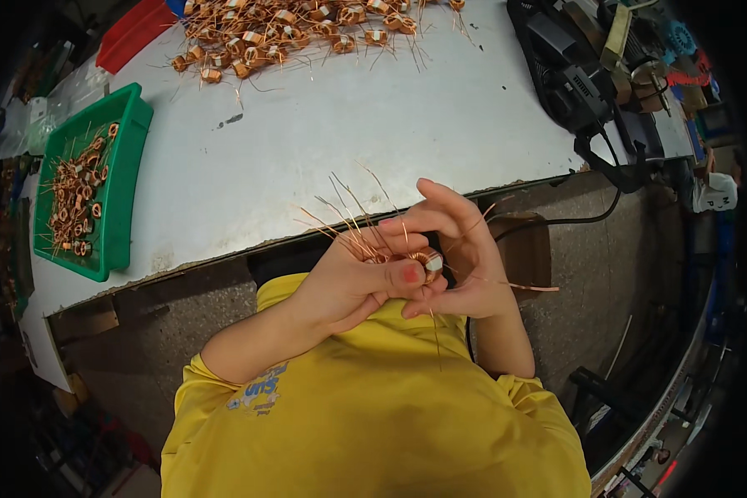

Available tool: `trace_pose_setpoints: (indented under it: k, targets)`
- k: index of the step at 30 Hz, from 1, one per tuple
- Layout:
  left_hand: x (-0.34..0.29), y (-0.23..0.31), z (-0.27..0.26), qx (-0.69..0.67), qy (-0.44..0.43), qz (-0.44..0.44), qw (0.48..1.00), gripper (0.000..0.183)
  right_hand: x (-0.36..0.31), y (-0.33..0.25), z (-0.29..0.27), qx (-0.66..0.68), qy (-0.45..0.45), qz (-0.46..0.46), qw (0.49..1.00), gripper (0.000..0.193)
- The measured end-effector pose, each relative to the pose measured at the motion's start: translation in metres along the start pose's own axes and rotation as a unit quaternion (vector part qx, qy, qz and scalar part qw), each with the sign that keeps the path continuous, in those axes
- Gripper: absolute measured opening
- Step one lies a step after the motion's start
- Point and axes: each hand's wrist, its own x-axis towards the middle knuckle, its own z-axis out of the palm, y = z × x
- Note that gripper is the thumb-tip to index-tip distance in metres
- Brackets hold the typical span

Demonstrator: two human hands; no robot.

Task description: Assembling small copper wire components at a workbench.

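My left hand is closed around several copper-wound ring coils, its thumb pressing on the nearest one. That ring coil has a pale patch on its side and shows between my two hands. Long thin copper wire ends fan out above the left hand. My right hand curves round the coil's right side, with thumb and fingers apart and one fingertip close to the left hand's fingers. More copper wires stick out past the right hand. The coils inside the left hand are mostly hidden.
A heap of copper coils covers the far part of the white table. At the left is a green tray with more coils, near a red bin. Black equipment with a cable stands at the far right.
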Motion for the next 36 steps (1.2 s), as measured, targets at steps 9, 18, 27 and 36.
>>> trace_pose_setpoints:
  k: [9,18,27,36]
  targets:
    - [-0.001,-0.006,0.002,-0.021,-0.016,0.019,0.999,0.022,0.0,0.015,0.005,0.227,0.051,-0.093,0.968,0.101]
    - [-0.007,-0.004,0.003,0.023,0.071,0.053,0.996,0.018,0.005,0.008,0.008,0.138,0.044,-0.032,0.989,0.093]
    - [-0.007,-0.002,0.0,0.248,0.09,0.161,0.951,0.025,-0.038,0.013,-0.004,-0.205,0.348,-0.132,0.905,0.055]
    - [-0.005,-0.006,0.018,0.326,0.093,0.203,0.919,0.02,-0.025,-0.06,-0.011,-0.304,0.216,0.009,0.928,0.018]
